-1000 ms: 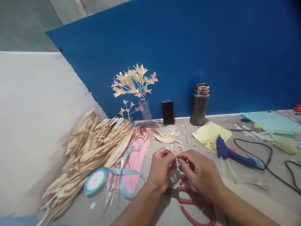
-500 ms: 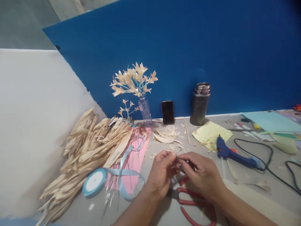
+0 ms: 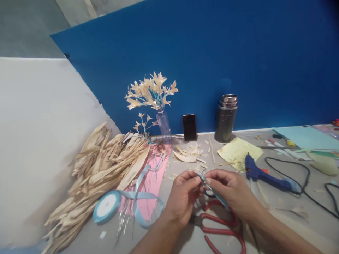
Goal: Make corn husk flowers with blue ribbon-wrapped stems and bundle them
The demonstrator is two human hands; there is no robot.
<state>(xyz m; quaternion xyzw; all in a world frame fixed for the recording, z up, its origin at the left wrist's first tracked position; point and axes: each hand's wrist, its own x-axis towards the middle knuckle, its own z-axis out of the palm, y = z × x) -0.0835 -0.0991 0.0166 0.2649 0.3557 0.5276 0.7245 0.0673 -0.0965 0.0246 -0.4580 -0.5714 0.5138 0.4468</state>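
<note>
A short strip of light-blue ribbon [image 3: 221, 200] runs between my two hands and trails down below the right one. My left hand [image 3: 184, 194] pinches its upper end between thumb and forefinger; whatever else may be inside those fingers is hidden. Close beside it, my right hand [image 3: 229, 187] grips the strip with thumb and fingertips. Beneath both hands lie red-handled scissors [image 3: 221, 231], their blades partly covered by my left hand. A dark ring-shaped piece [image 3: 209, 193] shows between the hands.
At left are dried corn husks [image 3: 106, 169], a blue ribbon spool [image 3: 106, 207], thin wires [image 3: 124, 215] and pink paper [image 3: 149, 192]. Husk flowers [image 3: 152, 91] stand behind, with a phone [image 3: 190, 127] and flask [image 3: 226, 120]. A blue glue gun [image 3: 267, 178] with black cord lies right.
The light-blue strip now shows clearly between my fingers and below my right hand. My right hand has turned slightly, and the scissors handles are less covered.
</note>
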